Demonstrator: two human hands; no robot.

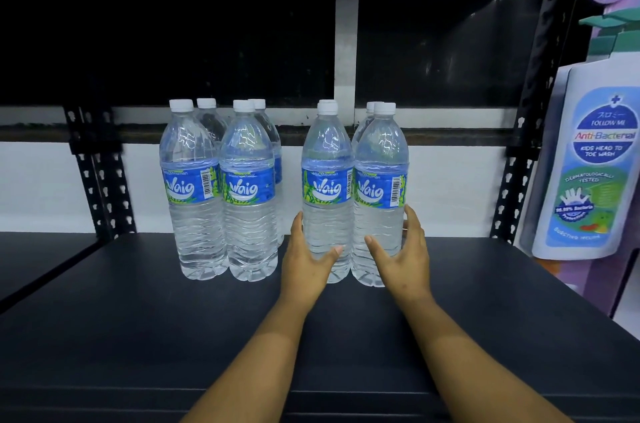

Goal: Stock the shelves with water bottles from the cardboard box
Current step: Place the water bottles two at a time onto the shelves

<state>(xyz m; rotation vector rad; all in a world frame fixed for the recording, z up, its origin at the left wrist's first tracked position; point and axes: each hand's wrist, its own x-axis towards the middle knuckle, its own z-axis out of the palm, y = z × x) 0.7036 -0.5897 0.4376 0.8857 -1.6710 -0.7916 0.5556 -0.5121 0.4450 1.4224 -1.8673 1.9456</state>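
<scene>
Eight clear plastic water bottles are seen standing upright on the dark shelf point(138, 301), arranged as two clusters of four with a gap between them. Each bottle is filled nearly to the neck with clear water, is closed by a white cap, and is wrapped in a blue and green label printed "Waig". In the left cluster, the front-left bottle point(192, 190) and the front-right bottle point(247, 194) are set touching side by side, and the caps and shoulders of two more bottles point(207, 117) are visible directly behind them. In the right cluster, a front pair is formed by the left bottle point(327, 187) and the right bottle point(380, 187), which stand pressed together; behind them only the caps and part of the shoulders of two further bottles point(370, 108) can be made out. The lower half of this front pair is cupped from both sides: the left hand point(304, 260) is laid against the left bottle with the thumb across its front, and the right hand point(403, 253) is wrapped around the right bottle with fingers curled round its outer side. Both bottles rest on the shelf surface. To the far right, a large white display bottle point(588, 166) marked "Anti-Bacterial" is seen beside the black perforated shelf upright point(516, 176).
</scene>
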